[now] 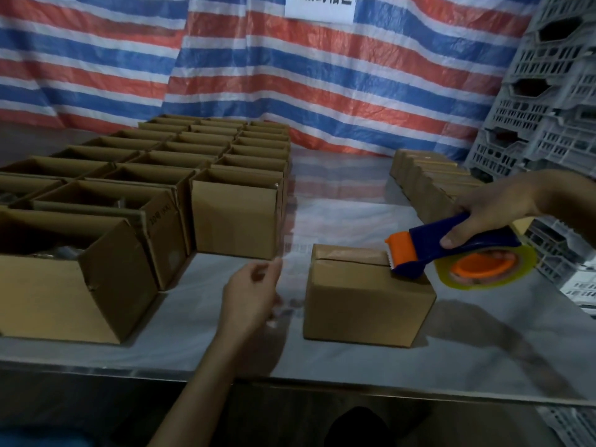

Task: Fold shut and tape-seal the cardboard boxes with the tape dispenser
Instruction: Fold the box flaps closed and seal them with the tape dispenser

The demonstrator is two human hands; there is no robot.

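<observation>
A small closed cardboard box (364, 304) stands on the table in front of me, with clear tape along its top seam. My right hand (503, 208) grips the blue handle of the tape dispenser (451, 250). The dispenser's orange blade end rests on the box's top right edge, and its clear tape roll hangs past the box on the right. My left hand (254, 285) hovers above the table to the left of the box, fingers loosely curled, holding nothing.
Several open boxes (235, 214) stand in rows across the left half of the table (322, 359). A row of closed boxes (432, 182) runs along the right. Grey plastic crates (548, 101) are stacked at far right. A striped tarp (290, 75) hangs behind.
</observation>
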